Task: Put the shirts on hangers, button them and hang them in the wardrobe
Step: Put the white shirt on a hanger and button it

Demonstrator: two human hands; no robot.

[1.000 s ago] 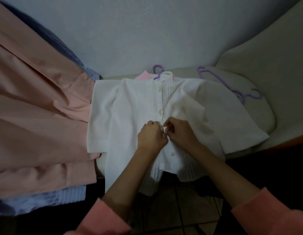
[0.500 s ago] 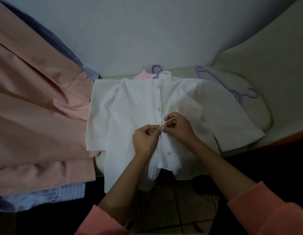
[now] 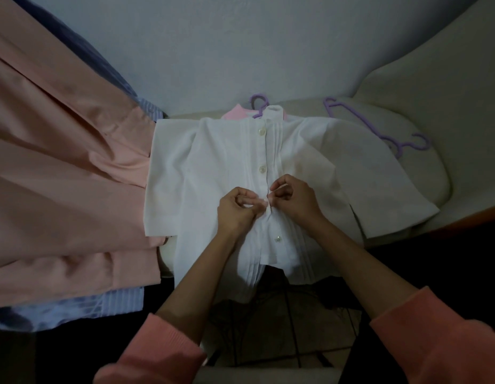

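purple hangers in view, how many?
2. One hanger's hook sticks out at the white shirt collar, body hidden inside. A second hanger lies loose on the cushion to the right. More may be hidden under the clothes.

white shirt [image 3: 221, 167] | you see it flat, front up, on purple hanger [image 3: 258, 102] | upper buttons fastened | spare hanger [image 3: 379, 128] far right
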